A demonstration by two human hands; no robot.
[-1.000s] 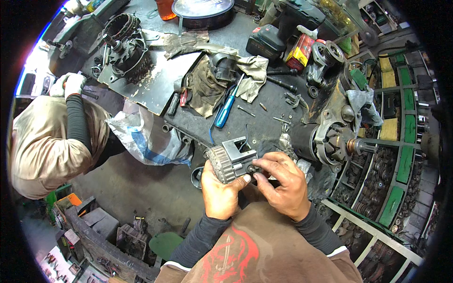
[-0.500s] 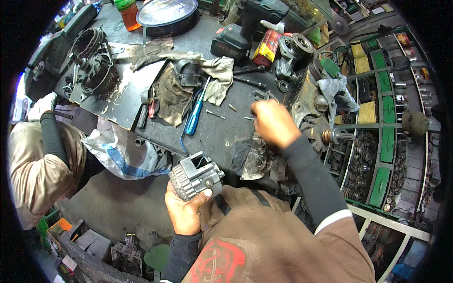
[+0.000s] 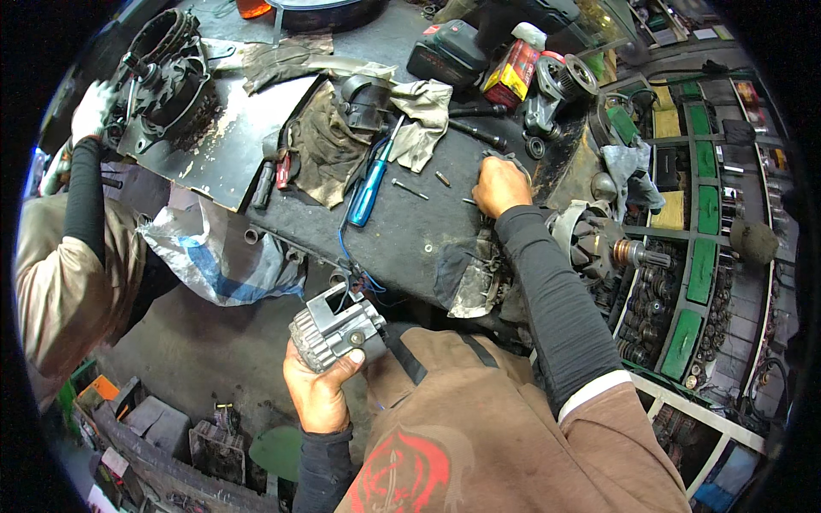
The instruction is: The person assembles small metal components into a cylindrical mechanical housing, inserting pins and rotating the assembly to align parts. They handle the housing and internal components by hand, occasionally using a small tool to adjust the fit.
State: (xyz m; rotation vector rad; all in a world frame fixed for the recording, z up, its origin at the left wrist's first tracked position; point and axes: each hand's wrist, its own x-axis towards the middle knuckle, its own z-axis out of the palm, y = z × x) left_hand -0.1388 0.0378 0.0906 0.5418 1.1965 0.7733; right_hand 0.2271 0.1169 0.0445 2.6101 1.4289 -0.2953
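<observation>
My left hand (image 3: 318,389) grips a grey cast-metal housing (image 3: 339,332) with ribs along one side and an open slot on top, held up before my torso. Thin blue wires (image 3: 344,256) run close behind it. My right hand (image 3: 500,190) rests at the right part of the dark workbench (image 3: 376,248), fingers curled in; whatever they hold is hidden. A short pin (image 3: 470,202) lies just left of that hand. Farther left are a bolt (image 3: 410,190) and a small brass-coloured pin (image 3: 442,179). A blue-handled screwdriver (image 3: 369,197) lies beside dirty rags (image 3: 325,154).
A co-worker's gloved hand (image 3: 92,111) is near a dismantled round assembly (image 3: 167,94) at far left. A cordless tool battery (image 3: 447,53) and red-yellow box (image 3: 511,73) stand at the back. A splined shaft part (image 3: 633,254) and parts racks (image 3: 705,231) line the right.
My right hand has come down toward the bench and its fingers are curled there. The housing stays in my left hand, slightly lower left. The co-worker's hand has moved up to the round assembly.
</observation>
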